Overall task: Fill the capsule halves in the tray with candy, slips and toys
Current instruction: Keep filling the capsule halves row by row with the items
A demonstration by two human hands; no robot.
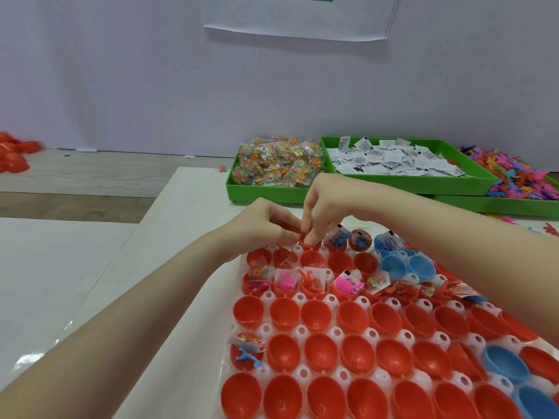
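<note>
Flanking the tray (230, 343), green bins (263, 192) sit beyond both hands (320, 204).

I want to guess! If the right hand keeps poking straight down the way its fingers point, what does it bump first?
Probably the red capsule half in the tray's far row; the right hand's fingertips already seem to reach its rim.

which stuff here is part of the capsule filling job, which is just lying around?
In the job:
- tray of capsule halves
- candy bin
- slips bin
- toys bin
- left hand and right hand, both at a far-row red half

Lying about:
- red pile far left
- stray toys on the table
- wall sheet
</note>
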